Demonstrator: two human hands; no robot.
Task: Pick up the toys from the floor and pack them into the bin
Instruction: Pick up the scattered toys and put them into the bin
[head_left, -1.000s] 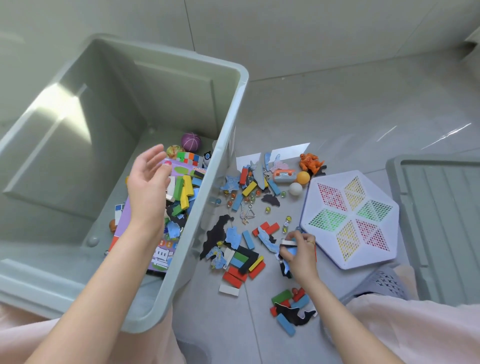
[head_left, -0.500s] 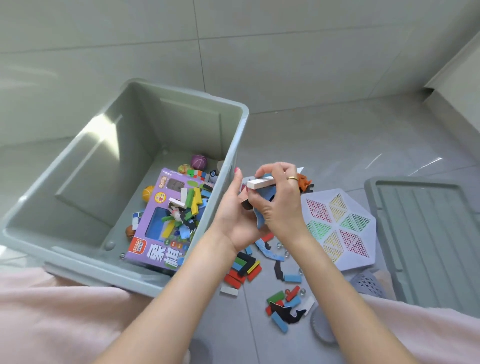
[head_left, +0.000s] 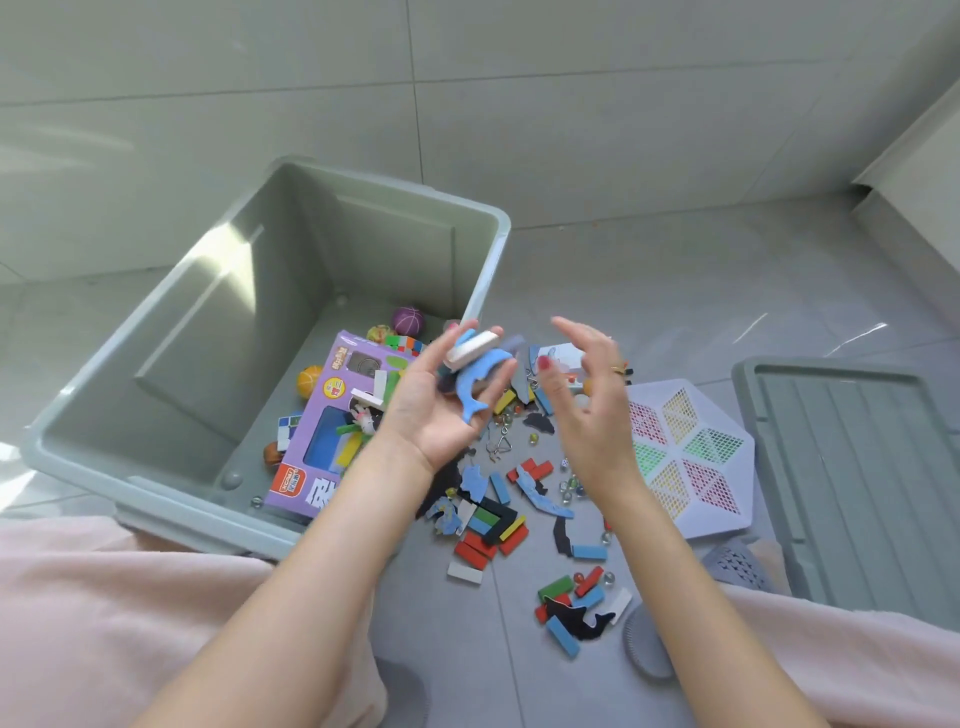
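My left hand (head_left: 441, 410) is palm up over the bin's right rim, holding a blue dolphin piece (head_left: 475, 382) and a white block (head_left: 471, 348). To its right, my right hand (head_left: 587, 405) is open with fingers spread and nothing in it. The grey-green bin (head_left: 171, 332) stands at the left; inside lie a purple toy box (head_left: 332, 421), a purple ball (head_left: 408, 320) and an orange ball (head_left: 309, 381). Coloured blocks (head_left: 491, 530), flat animal shapes and marbles are scattered on the floor below both hands.
A white hexagonal peg board (head_left: 691, 457) lies on the floor at the right. Beside it is the bin's grey lid (head_left: 852, 478). A black whale piece (head_left: 576, 621) and more blocks lie near my right knee. Grey slippers (head_left: 737, 566) sit by the lid.
My right hand lifted toys from the floor and passed them into my left hand, then opened and drew away to the right. My left hand came out of the bin to receive them.
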